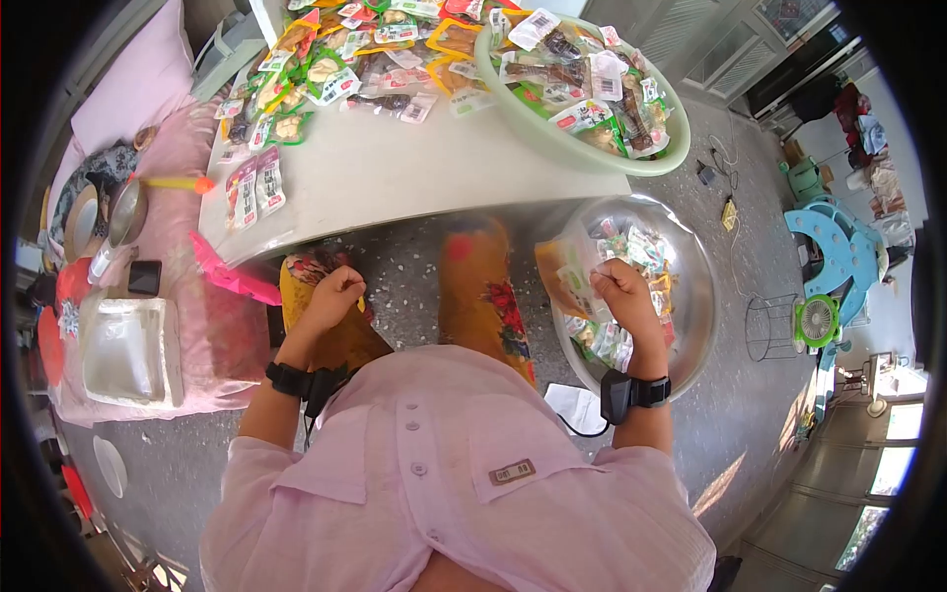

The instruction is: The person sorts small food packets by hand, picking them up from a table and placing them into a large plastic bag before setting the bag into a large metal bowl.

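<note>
My right hand (627, 293) pinches the edge of a clear vacuum-packed food packet (564, 274), with orange-brown contents and a whitish label. It holds the packet over the left part of a large metal basin (702, 326) on the floor. Several small packets (641, 249) lie inside that basin, partly covered by my hand. Over my knee, near the table's front edge, my left hand (338, 293) is closed with its fingers curled in. Nothing shows in it.
A white table (395, 183) bears a heap of food packets (345, 59) and a pale green basin (675, 158) full of more. Pink packets (254, 187) lie at its left. A bed with pink cloth (222, 335) stands left; a green fan (818, 320) and cables are right.
</note>
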`<state>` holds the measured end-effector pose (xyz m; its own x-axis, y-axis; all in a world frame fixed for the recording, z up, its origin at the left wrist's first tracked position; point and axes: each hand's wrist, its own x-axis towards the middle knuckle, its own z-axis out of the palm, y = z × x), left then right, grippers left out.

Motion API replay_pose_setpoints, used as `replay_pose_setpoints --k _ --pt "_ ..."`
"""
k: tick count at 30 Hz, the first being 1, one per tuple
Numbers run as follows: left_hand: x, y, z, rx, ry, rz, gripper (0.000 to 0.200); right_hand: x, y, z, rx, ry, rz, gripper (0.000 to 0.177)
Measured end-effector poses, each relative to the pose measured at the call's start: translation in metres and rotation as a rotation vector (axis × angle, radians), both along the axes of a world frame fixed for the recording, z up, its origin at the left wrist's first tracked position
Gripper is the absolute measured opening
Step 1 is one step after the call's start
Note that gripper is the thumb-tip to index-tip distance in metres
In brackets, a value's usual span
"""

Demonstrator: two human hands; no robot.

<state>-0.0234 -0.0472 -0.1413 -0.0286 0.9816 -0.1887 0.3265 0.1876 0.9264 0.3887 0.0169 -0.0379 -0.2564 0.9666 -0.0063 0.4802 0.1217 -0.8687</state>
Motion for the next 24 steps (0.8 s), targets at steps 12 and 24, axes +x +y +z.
replay_pose_setpoints --k 12,24 --pt "0.005 0.001 -0.003 -0.009 0.059 -0.014 0.010 0.124 0.025 -0.158 -0.321 0.150 -0.483 0.010" --pt "0.003 0.005 -0.005 -0.098 -0.058 0.045 0.009 0.172 0.136 -0.115 0.274 -0.743 -0.608 0.019"
